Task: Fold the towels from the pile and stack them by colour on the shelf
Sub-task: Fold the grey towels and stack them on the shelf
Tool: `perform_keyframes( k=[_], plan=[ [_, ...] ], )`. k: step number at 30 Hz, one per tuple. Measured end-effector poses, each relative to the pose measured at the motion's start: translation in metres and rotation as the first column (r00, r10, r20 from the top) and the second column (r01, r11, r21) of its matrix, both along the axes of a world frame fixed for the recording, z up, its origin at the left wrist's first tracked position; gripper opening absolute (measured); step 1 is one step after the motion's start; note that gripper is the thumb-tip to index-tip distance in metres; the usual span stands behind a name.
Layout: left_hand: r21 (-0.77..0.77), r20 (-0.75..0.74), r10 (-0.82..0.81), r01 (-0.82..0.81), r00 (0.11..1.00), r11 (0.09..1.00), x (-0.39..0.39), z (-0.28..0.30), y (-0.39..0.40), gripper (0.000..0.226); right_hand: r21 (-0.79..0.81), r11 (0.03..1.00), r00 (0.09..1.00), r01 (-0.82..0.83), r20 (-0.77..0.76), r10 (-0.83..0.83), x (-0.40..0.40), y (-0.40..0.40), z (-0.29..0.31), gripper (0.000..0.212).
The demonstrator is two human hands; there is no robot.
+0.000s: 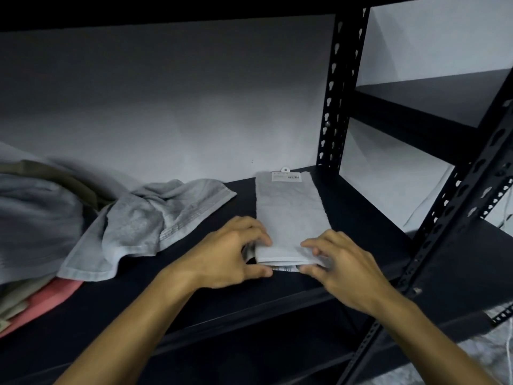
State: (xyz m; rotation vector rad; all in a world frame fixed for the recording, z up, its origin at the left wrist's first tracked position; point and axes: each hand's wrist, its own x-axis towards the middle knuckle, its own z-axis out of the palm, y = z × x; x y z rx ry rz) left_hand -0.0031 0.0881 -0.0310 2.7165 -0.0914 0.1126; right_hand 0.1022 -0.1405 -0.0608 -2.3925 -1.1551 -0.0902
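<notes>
Black shelf (361, 218) bore a folded towel (290, 215); the left hand (227, 257) and right hand (341, 262) both pinched its near end. Left of the towel lay a loose pile (111, 223).

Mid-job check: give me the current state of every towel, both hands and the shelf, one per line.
Folded grey towel: folded long, flat on shelf, tag at far end.
Loose grey towel: unfolded, crumpled.
Towel pile: heaped, unfolded.
Pink towel: under pile.
Left hand: grip on towel's near edge.
Right hand: likewise.
Shelf: bearing all.
</notes>
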Motion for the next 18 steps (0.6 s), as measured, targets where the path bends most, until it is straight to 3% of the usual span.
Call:
perform_keyframes(
  k=[4, 7, 12, 16, 18],
  plan=[
    [0.108, 0.120, -0.047, 0.034, 0.992, 0.994, 0.010, 0.002, -0.001, 0.022, 0.036, 0.997, 0.996, 0.070, 0.046, -0.071, 0.000, 0.002, 0.004, 0.035],
    [0.051, 0.204, 0.000, -0.011, 0.979, 0.999, 0.019, 0.007, -0.001, 0.015, 0.024, 0.981, 0.975, 0.194, 0.107, -0.196, -0.003, 0.006, 0.010, 0.048],
    [-0.001, 0.345, 0.112, -0.119, 0.932, 0.993, 0.033, 0.010, -0.008, 0.014, -0.040, 0.935, 0.935, 0.351, 0.076, -0.348, -0.015, 0.019, 0.007, 0.068],
    [0.258, 0.484, 0.025, -0.170, 0.874, 0.951, 0.022, 0.001, -0.015, 0.019, 0.035, 0.916, 0.916, 0.399, 0.027, -0.400, -0.015, 0.025, 0.005, 0.060],
    [0.340, 0.485, -0.037, -0.150, 0.874, 0.928, 0.009, -0.002, -0.019, 0.026, 0.077, 0.913, 0.915, 0.401, 0.006, -0.403, -0.010, 0.026, 0.006, 0.056]
  ],
)
